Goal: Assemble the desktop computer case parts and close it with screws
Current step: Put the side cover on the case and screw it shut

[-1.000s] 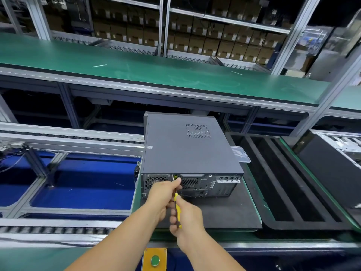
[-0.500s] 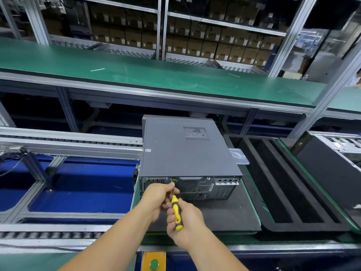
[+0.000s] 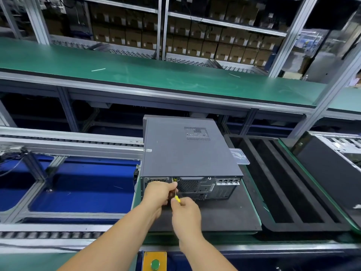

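Here the computer case [image 3: 187, 151] lies on its side on a dark mat [image 3: 220, 218] atop the green tabletop [image 3: 252, 237], its cover already on and its rear panel [image 3: 205, 186] facing the person. To the right sits a black foam tray [image 3: 289, 188], and a small clear plastic tray [image 3: 239, 156] shows just beside the case's right edge. Both hands work at the upper left of the rear panel. The left hand [image 3: 159, 193] is curled, its fingertips pinched around the shaft of the screwdriver [image 3: 176, 195] close to the panel, steadying it. The right hand [image 3: 185, 213] is wrapped around the yellow handle, most of which it hides. The tip meets the panel's top edge; the screw itself is too small to make out. The step in hand appears to be driving a cover screw. The next move likely calls for turning the handle while holding the shaft square to the panel, then moving on to any remaining screw.
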